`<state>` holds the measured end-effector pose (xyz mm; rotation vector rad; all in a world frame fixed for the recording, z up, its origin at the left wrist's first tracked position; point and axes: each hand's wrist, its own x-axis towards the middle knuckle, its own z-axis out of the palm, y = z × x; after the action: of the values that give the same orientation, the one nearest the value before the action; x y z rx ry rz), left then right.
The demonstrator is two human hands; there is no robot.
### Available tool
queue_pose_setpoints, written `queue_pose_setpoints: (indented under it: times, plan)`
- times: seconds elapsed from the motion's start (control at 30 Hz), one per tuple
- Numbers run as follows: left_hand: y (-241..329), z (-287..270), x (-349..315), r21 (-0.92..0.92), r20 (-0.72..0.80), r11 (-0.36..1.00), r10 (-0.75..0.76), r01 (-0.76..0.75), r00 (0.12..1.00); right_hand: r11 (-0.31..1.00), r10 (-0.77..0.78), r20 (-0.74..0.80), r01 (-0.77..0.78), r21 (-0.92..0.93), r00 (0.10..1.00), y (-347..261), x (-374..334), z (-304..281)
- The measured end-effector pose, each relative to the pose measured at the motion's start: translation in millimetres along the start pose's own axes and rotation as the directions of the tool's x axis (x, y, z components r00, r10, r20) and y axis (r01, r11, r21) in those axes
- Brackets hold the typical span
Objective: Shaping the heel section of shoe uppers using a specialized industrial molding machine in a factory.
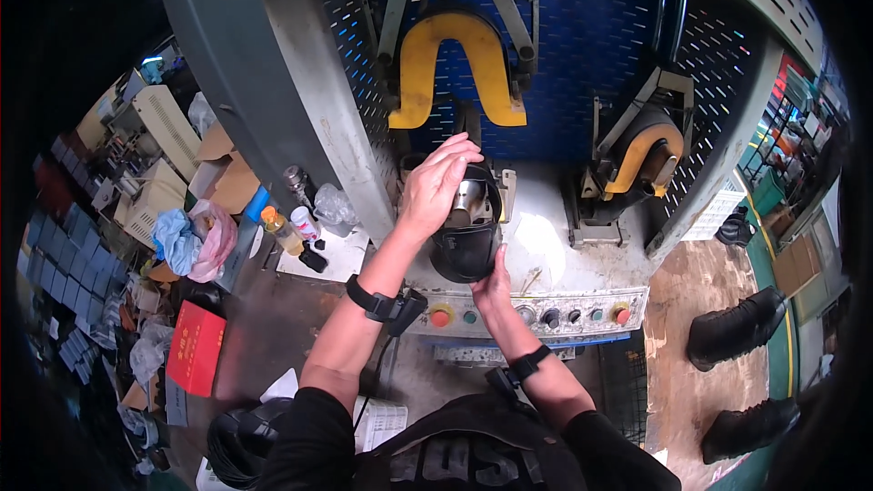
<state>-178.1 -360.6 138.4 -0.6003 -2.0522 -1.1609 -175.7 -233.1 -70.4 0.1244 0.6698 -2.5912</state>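
Note:
A black shoe (464,256) sits on the machine below its yellow curved clamp, toe toward me. A shiny metal form (467,202) shows in its opening. My left hand (439,184) lies over the far left part of the shoe and form, with its fingers stretched out and close together. At the near right side of the toe, my right hand (493,285) grips the shoe; its fingers are partly hidden beneath it. The yellow U-shaped clamp (455,45) stands raised behind my hands.
A second yellow clamp station (641,150) stands to the right. Buttons and knobs line the control panel (573,314) in front. Two black boots (737,329) rest on the wooden board at right. Bottles (283,229) and a red box (195,348) are at left.

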Motion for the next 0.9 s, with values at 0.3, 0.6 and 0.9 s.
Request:
queue_pose_setpoints:
  times: [0.3, 0.6, 0.9]
  plan:
    - [-2.6, -4.2, -10.5, -0.024, -0.063, 0.993, 0.116, -0.118, 0.991, 0.966, -0.255, -0.291, 0.252, -0.049, 0.922, 39.1, 39.4, 12.7]
    - [-6.1, -4.6, -16.7, -0.045, -0.047, 0.982, 0.182, -0.184, 0.982, 0.631, -0.613, -0.231, 0.291, -0.719, 0.756, 18.2, 101.4, -7.9]
    - [-9.4, -19.5, -137.3, -0.362, -0.178, 0.874, -0.407, 0.325, 0.896, 0.320, -0.575, -0.070, 0.146, -0.936, 0.815, -14.5, 156.5, -13.5]
